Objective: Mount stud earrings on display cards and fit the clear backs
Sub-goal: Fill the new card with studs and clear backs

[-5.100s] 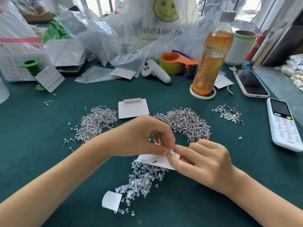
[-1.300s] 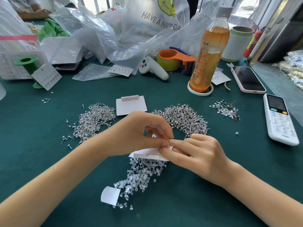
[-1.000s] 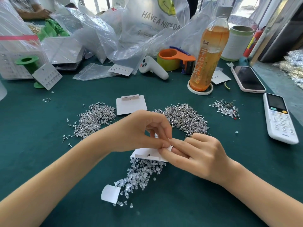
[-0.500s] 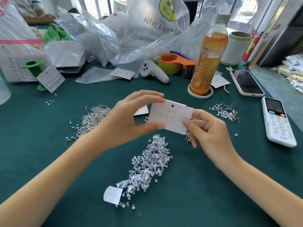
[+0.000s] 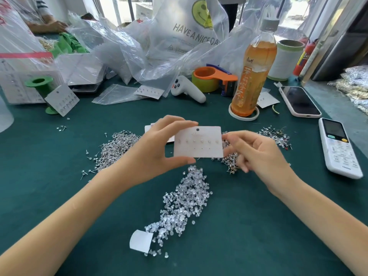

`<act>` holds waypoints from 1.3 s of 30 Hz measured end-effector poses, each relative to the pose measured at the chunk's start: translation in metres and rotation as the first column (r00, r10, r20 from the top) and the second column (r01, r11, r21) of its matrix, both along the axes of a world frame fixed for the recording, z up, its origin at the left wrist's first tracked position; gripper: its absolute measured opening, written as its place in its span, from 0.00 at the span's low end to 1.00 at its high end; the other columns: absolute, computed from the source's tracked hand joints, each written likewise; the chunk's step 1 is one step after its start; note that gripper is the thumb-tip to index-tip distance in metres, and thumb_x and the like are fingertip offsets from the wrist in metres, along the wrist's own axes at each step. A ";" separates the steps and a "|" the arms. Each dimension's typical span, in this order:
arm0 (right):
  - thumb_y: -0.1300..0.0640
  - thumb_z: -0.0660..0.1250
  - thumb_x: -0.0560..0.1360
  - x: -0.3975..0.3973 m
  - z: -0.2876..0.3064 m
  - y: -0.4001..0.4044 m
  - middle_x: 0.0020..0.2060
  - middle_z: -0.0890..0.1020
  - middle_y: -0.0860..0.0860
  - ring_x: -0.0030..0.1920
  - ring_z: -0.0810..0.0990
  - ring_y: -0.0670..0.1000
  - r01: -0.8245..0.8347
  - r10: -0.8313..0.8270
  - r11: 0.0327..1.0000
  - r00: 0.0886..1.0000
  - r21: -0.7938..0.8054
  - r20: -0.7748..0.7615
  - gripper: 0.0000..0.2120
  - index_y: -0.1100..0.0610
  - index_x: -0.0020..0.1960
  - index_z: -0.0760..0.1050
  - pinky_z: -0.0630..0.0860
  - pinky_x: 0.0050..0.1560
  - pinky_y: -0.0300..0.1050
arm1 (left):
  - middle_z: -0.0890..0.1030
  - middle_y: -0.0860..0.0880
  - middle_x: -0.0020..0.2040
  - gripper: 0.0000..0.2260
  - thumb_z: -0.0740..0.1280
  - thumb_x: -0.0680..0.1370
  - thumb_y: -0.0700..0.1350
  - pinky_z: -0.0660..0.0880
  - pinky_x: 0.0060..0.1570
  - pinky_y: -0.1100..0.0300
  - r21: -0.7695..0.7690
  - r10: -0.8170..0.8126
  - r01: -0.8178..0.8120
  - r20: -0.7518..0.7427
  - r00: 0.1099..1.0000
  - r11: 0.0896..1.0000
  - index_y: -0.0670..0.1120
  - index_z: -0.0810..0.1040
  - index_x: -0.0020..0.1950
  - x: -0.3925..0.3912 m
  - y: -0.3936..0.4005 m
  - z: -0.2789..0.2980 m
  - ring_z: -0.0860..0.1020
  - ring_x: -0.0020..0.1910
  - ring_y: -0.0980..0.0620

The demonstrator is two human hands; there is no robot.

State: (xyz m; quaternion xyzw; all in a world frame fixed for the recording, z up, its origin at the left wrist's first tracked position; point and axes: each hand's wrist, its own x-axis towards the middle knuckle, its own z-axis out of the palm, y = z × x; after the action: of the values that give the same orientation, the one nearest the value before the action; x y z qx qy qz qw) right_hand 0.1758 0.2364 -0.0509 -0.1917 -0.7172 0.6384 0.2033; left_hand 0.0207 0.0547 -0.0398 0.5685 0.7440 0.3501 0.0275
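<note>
Head view: cluttered green tabletop [image 5: 49, 196]

The flat white paper display card [image 5: 198, 142] I pinch in my left hand [image 5: 157, 148] is plain white with one black dot at its twelve o'clock edge and a row of pale studs; the table's felt cover [image 5: 249, 226] is dark teal; at six o'clock the heap of clear plastic backs [image 5: 183, 208] glints colourless; the piles of metal stud earrings [image 5: 117, 148] are silver; at one o'clock the tall plastic bottle [image 5: 253, 70] is amber with an orange label; the tape dispenser [image 5: 215, 78] is orange.
</note>
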 end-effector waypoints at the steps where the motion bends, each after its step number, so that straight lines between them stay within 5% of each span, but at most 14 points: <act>1: 0.46 0.66 0.73 -0.001 0.001 0.003 0.32 0.84 0.50 0.21 0.64 0.44 0.015 -0.012 0.997 1.000 0.079 -0.028 0.13 0.55 0.47 0.81 0.64 0.23 0.31 | 0.71 0.57 0.62 0.30 0.74 0.68 0.55 0.61 0.61 0.75 0.011 0.030 -0.030 -0.006 1.000 0.999 0.57 0.69 0.68 -0.004 -0.002 0.000 0.68 0.62 0.63; 4: 0.50 0.66 0.76 -0.006 -0.001 0.006 0.31 0.82 0.48 0.23 0.67 0.42 -0.013 0.001 0.877 1.000 0.480 0.025 0.09 0.51 0.42 0.81 0.64 0.28 0.32 | 0.71 0.56 0.62 0.30 0.75 0.69 0.50 0.63 0.61 0.73 0.042 0.122 -0.122 -0.004 0.992 0.992 0.56 0.69 0.68 -0.017 -0.012 -0.004 0.70 0.62 0.60; 7: 0.51 0.69 0.74 -0.015 -0.005 0.000 0.37 0.79 0.41 0.38 0.75 0.40 -0.112 -0.035 0.567 0.987 0.816 0.160 0.02 0.46 0.45 0.81 0.68 0.40 0.34 | 0.72 0.55 0.61 0.29 0.75 0.68 0.49 0.62 0.59 0.75 0.017 0.167 -0.167 0.014 0.986 0.986 0.57 0.69 0.67 -0.021 -0.021 -0.011 0.70 0.60 0.62; 9: 0.51 0.71 0.73 -0.023 -0.008 -0.007 0.40 0.76 0.41 0.45 0.75 0.43 -0.156 -0.033 0.476 0.980 0.866 0.195 0.04 0.46 0.48 0.82 0.70 0.43 0.39 | 0.73 0.56 0.60 0.30 0.75 0.67 0.52 0.61 0.58 0.78 -0.010 0.187 -0.187 0.016 0.982 0.982 0.58 0.69 0.67 -0.022 -0.025 -0.015 0.71 0.58 0.63; 15: 0.52 0.73 0.72 -0.034 -0.015 -0.008 0.43 0.78 0.47 0.47 0.73 0.50 -0.179 -0.032 0.405 0.977 0.897 0.210 0.06 0.49 0.49 0.83 0.64 0.44 0.39 | 0.73 0.57 0.58 0.32 0.74 0.67 0.55 0.60 0.56 0.80 -0.022 0.196 -0.195 0.025 0.980 0.981 0.59 0.67 0.68 -0.022 -0.026 -0.020 0.69 0.57 0.69; 21: 0.56 0.73 0.72 -0.033 -0.014 -0.009 0.43 0.81 0.48 0.46 0.74 0.52 -0.181 -0.008 0.433 0.979 0.883 0.204 0.02 0.53 0.45 0.83 0.68 0.49 0.42 | 0.74 0.57 0.58 0.39 0.76 0.66 0.55 0.65 0.60 0.72 -0.028 0.205 -0.204 0.076 0.976 0.979 0.63 0.59 0.71 -0.022 -0.027 -0.023 0.72 0.57 0.65; 24: 0.58 0.73 0.73 -0.027 -0.005 -0.008 0.39 0.81 0.49 0.39 0.74 0.50 -0.035 -0.051 0.562 0.996 0.826 0.077 0.03 0.52 0.46 0.82 0.70 0.45 0.43 | 0.74 0.57 0.58 0.40 0.75 0.66 0.56 0.65 0.60 0.72 -0.018 0.195 -0.194 0.082 0.977 0.981 0.63 0.57 0.72 -0.021 -0.027 -0.025 0.71 0.58 0.66; 27: 0.61 0.73 0.72 -0.024 0.004 -0.014 0.36 0.79 0.49 0.36 0.74 0.47 0.083 -0.061 0.654 0.996 0.752 -0.057 0.05 0.52 0.46 0.82 0.69 0.41 0.32 | 0.72 0.57 0.59 0.39 0.75 0.67 0.54 0.63 0.60 0.74 -0.017 0.145 -0.144 0.072 0.987 0.989 0.60 0.58 0.73 -0.015 -0.024 -0.028 0.69 0.58 0.66; 34: 0.64 0.75 0.69 -0.026 0.000 -0.049 0.33 0.73 0.35 0.33 0.71 0.44 0.000 0.084 0.678 0.993 0.735 -0.078 0.06 0.56 0.44 0.82 0.67 0.38 0.29 | 0.75 0.57 0.57 0.37 0.76 0.67 0.55 0.63 0.59 0.76 -0.006 0.043 -0.043 0.076 0.996 0.999 0.56 0.61 0.72 0.002 -0.017 -0.032 0.71 0.58 0.67; 39: 0.65 0.75 0.68 -0.025 -0.007 -0.057 0.34 0.73 0.38 0.34 0.69 0.36 -0.031 0.132 0.650 0.989 0.759 -0.073 0.05 0.58 0.42 0.83 0.67 0.39 0.28 | 0.75 0.56 0.59 0.38 0.76 0.68 0.53 0.67 0.62 0.69 0.009 0.011 -0.012 0.133 0.991 1.000 0.57 0.60 0.72 0.010 -0.015 -0.031 0.72 0.61 0.62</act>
State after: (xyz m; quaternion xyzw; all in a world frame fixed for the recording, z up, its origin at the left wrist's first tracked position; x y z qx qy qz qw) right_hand 0.1505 0.1794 -0.0581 -0.0180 -0.9118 0.3011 0.2787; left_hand 0.0304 0.0395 -0.0707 0.5397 0.7420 0.3911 0.0723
